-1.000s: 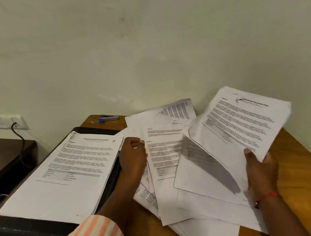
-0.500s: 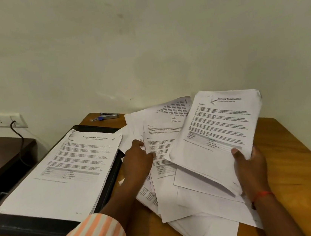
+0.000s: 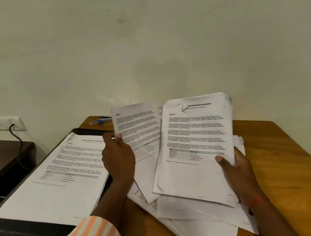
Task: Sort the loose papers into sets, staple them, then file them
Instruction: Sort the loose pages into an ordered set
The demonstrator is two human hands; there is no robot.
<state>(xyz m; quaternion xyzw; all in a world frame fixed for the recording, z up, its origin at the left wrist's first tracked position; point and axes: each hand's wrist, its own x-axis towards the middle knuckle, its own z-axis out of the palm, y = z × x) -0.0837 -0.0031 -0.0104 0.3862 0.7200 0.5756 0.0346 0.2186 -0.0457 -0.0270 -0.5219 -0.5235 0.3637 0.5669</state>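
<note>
Left hand [image 3: 118, 158] pinching one sheet [image 3: 137, 128]; right hand [image 3: 234, 168] gripping stapled set [image 3: 195, 144] above loose papers [image 3: 195, 217]

The left hand [image 3: 119, 162], earlier resting on the loose pile [image 3: 195, 231], now holds a single sheet [image 3: 138, 128] up at centre frame; the right hand [image 3: 237, 172] swings its set [image 3: 195, 142] upright, leftward beside it.
</note>
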